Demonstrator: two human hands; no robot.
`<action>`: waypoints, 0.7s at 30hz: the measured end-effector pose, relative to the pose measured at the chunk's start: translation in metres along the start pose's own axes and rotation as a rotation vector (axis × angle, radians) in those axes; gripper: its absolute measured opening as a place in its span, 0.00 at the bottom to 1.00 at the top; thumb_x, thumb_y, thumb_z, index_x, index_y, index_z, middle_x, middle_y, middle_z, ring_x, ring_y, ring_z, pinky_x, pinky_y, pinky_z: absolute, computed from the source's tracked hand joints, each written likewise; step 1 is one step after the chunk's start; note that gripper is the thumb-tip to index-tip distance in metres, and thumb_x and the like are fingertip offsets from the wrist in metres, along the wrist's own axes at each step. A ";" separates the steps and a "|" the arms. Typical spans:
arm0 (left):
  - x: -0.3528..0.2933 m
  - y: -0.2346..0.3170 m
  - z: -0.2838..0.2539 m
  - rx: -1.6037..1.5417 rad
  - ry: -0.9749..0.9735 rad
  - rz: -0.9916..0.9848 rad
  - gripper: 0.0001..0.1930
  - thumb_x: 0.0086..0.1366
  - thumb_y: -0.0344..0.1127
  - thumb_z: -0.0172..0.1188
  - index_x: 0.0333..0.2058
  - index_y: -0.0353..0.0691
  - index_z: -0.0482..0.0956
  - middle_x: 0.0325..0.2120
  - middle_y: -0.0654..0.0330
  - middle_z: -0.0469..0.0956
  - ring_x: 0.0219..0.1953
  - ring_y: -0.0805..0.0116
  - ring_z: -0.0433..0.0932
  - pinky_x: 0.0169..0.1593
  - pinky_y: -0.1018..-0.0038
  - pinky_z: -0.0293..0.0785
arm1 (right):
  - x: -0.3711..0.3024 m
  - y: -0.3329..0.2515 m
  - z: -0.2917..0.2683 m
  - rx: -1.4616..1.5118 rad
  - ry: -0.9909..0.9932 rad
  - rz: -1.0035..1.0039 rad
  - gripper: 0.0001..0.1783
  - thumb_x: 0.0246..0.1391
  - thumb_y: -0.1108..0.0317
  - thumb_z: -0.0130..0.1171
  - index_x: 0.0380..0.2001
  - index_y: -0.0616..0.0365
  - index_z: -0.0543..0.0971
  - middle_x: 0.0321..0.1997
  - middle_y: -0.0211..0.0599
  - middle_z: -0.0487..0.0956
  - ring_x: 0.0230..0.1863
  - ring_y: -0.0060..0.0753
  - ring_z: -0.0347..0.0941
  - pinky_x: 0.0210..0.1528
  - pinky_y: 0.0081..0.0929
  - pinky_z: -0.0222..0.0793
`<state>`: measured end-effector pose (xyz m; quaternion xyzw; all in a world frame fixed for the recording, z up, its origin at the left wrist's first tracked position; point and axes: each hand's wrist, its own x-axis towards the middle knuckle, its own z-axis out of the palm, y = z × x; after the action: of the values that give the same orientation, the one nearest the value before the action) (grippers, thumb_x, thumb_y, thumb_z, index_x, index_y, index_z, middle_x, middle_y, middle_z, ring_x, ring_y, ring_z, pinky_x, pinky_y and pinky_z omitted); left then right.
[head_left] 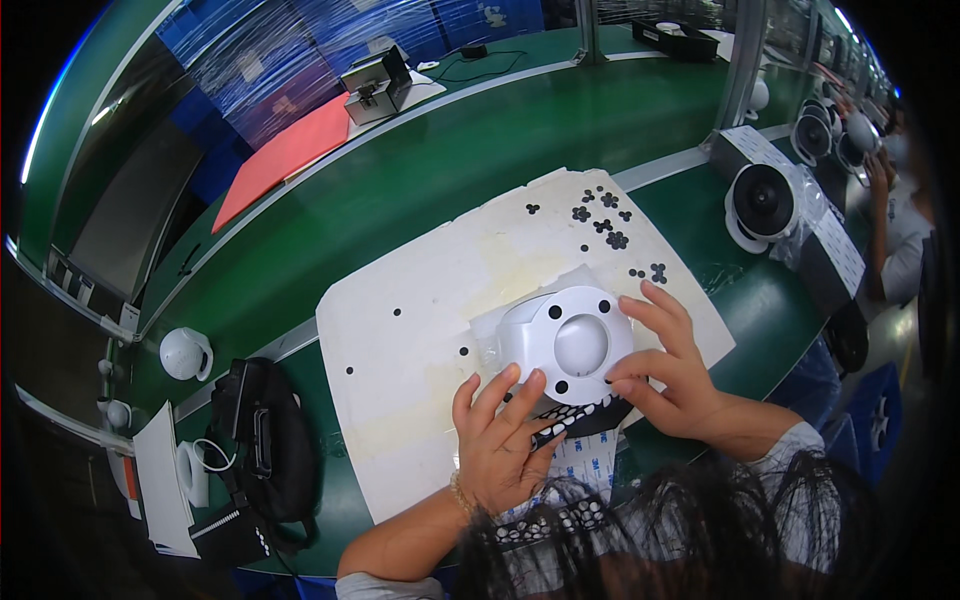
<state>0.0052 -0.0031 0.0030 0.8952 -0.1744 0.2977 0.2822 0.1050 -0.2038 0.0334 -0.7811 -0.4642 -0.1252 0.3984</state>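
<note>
A white housing with a round ring-shaped face [534, 347] lies tilted on the cream board, and several black round pads [555, 313] sit on its face. My left hand [497, 445] rests two fingertips on the ring's lower left edge. Its thumb and a finger close on a black strip with white round holes [580, 413]. At the ring's lower right edge, my right hand [672, 372] pinches thumb and finger together over a small black pad [609, 379], mostly covered by the fingertips. Its index finger is raised beside the ring. Printed backing paper [590, 462] lies below the strip.
Loose black pads [616, 240] lie scattered on the cream board [400, 380]. A black bag [275, 440] and a white round device [186, 354] are at left. A black-faced round device [763, 202] stands at right beside a long box [835, 240]. Another person [905, 240] sits beyond.
</note>
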 end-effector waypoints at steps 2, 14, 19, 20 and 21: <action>0.000 0.000 -0.001 0.004 0.000 -0.009 0.08 0.47 0.33 0.58 0.28 0.40 0.75 0.53 0.56 0.63 0.55 0.58 0.58 0.54 0.55 0.47 | -0.005 0.002 -0.001 -0.096 0.027 -0.066 0.04 0.44 0.66 0.58 0.25 0.51 0.77 0.57 0.42 0.60 0.61 0.50 0.47 0.57 0.39 0.42; -0.006 -0.003 -0.006 -0.062 -0.042 0.021 0.11 0.52 0.40 0.54 0.31 0.41 0.76 0.53 0.55 0.63 0.57 0.57 0.56 0.56 0.56 0.42 | 0.034 0.019 0.005 1.078 -0.098 0.665 0.14 0.44 0.72 0.57 0.36 0.60 0.69 0.29 0.27 0.73 0.32 0.16 0.67 0.36 0.15 0.62; -0.010 -0.010 -0.011 -0.118 -0.097 0.118 0.14 0.56 0.40 0.49 0.37 0.39 0.74 0.54 0.54 0.61 0.57 0.57 0.55 0.57 0.58 0.43 | 0.096 0.094 -0.001 1.117 0.098 0.709 0.08 0.44 0.66 0.54 0.28 0.59 0.72 0.26 0.28 0.72 0.23 0.17 0.64 0.24 0.14 0.56; -0.010 -0.015 -0.010 -0.184 -0.120 0.120 0.14 0.56 0.40 0.49 0.38 0.39 0.74 0.54 0.53 0.60 0.57 0.56 0.55 0.57 0.57 0.44 | 0.116 0.092 0.001 0.972 0.179 0.711 0.08 0.45 0.66 0.53 0.27 0.59 0.74 0.23 0.29 0.71 0.23 0.21 0.65 0.25 0.17 0.58; -0.007 -0.017 -0.007 -0.257 -0.146 0.132 0.15 0.57 0.40 0.49 0.39 0.38 0.73 0.55 0.52 0.58 0.57 0.55 0.54 0.57 0.57 0.46 | 0.126 0.103 0.004 0.964 0.188 0.702 0.08 0.45 0.66 0.53 0.27 0.59 0.74 0.23 0.29 0.71 0.23 0.21 0.65 0.25 0.17 0.58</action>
<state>0.0046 0.0154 -0.0035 0.8575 -0.2895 0.2250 0.3610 0.2575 -0.1475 0.0496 -0.6048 -0.1458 0.1699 0.7642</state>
